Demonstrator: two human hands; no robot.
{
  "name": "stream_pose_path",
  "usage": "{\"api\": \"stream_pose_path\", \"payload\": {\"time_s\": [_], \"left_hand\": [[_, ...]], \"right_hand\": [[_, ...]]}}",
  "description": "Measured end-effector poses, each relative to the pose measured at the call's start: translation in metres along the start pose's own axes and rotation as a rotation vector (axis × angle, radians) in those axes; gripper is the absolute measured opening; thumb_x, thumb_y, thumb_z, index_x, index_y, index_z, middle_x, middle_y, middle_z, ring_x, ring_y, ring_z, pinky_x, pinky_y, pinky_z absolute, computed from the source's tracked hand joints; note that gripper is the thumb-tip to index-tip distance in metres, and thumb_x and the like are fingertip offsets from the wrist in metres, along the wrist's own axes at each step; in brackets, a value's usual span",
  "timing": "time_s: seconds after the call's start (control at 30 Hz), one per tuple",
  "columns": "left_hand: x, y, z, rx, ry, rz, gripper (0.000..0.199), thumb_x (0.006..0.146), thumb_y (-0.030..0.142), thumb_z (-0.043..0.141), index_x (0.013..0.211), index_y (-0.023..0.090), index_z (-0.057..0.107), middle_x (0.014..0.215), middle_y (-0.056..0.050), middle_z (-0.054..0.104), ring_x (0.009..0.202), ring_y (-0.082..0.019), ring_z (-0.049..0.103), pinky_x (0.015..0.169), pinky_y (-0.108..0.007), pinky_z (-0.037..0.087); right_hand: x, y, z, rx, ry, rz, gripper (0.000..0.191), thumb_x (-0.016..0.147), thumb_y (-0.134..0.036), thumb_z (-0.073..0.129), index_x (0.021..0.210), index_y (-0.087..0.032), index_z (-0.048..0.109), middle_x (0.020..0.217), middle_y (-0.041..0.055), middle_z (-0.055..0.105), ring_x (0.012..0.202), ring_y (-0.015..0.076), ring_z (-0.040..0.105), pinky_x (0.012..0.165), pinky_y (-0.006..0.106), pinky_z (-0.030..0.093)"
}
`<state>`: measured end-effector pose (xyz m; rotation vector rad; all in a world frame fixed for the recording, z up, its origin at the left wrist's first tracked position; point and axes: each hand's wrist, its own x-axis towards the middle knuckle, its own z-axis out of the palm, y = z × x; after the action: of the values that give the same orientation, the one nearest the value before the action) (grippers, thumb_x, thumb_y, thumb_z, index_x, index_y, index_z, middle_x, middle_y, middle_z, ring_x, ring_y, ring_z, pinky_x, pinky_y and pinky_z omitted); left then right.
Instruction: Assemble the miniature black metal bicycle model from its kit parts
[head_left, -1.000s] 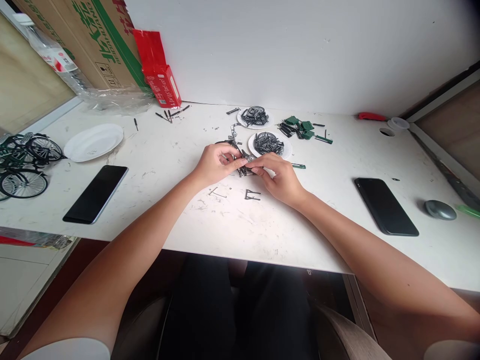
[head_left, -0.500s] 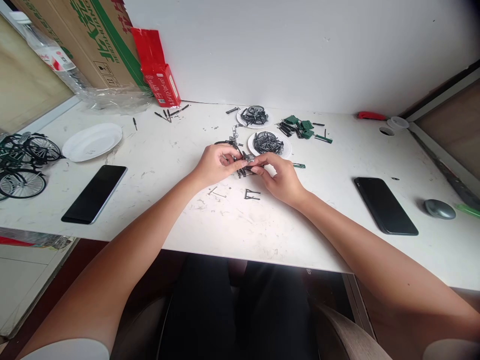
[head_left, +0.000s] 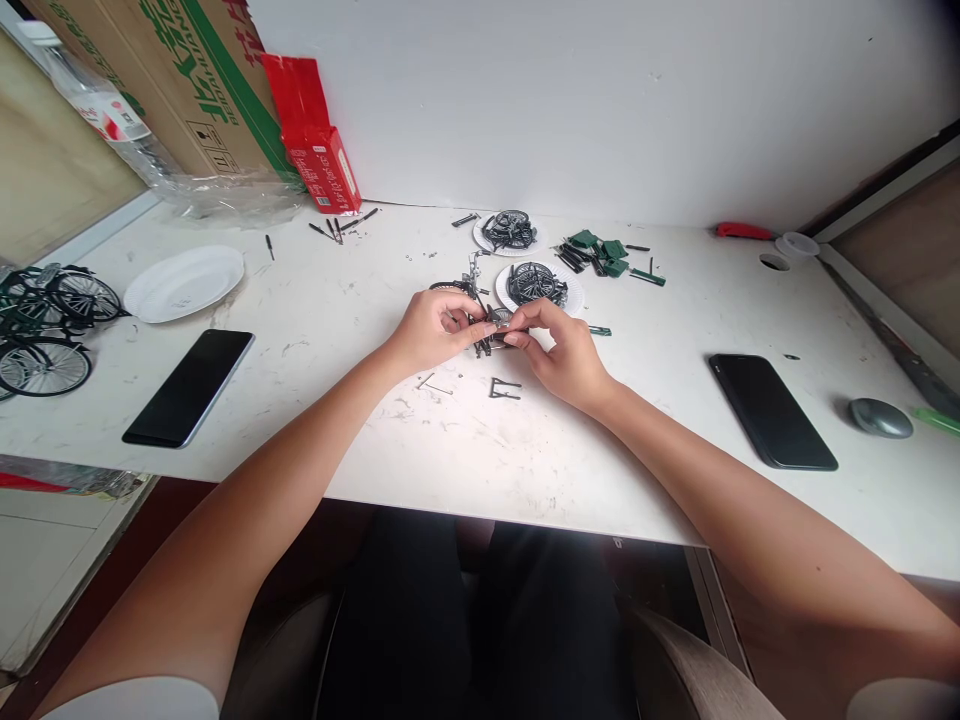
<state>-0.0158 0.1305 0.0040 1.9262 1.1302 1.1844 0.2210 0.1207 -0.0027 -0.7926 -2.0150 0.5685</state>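
A small dark model bicycle (head_left: 482, 343) lies between my hands near the middle of the white table (head_left: 450, 450). My left hand (head_left: 439, 328) is closed on it from the left, thumb and fingers pinched by its frame. From the right, my right hand (head_left: 559, 350) pinches a tiny part at the bicycle; the part is too small to make out. Just below lie a black forked piece (head_left: 505, 388) and thin metal pins (head_left: 435, 384).
Behind are paper plates of black wheels (head_left: 536, 286) and green and black parts (head_left: 600, 255). Phones lie left (head_left: 189, 388) and right (head_left: 772, 411), with a grey mouse (head_left: 880, 418). Assembled bicycles (head_left: 52, 320), an upright red box (head_left: 326, 170) and a bottle (head_left: 105, 110) are left.
My right hand has shifted very slightly at the bicycle, its fingertips a little farther from my left thumb. My left hand has hardly moved.
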Motion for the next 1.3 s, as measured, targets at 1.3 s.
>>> {"api": "stream_pose_path", "payload": {"time_s": [1.3], "left_hand": [[-0.0017,-0.0016,-0.0001,-0.012,-0.020,-0.018,0.028,0.083,0.045,0.086,0.087,0.018,0.081,0.093,-0.009,0.078,0.073,-0.017,0.067,0.063,-0.030,0.055]], "right_hand": [[-0.0009,-0.0067,-0.0007,0.000,-0.035,0.031,0.008,0.104,-0.031,0.069,0.108,-0.026,0.065,0.099,0.0042,0.079,0.090,0.0225,0.076,0.078,0.038,0.062]]}}
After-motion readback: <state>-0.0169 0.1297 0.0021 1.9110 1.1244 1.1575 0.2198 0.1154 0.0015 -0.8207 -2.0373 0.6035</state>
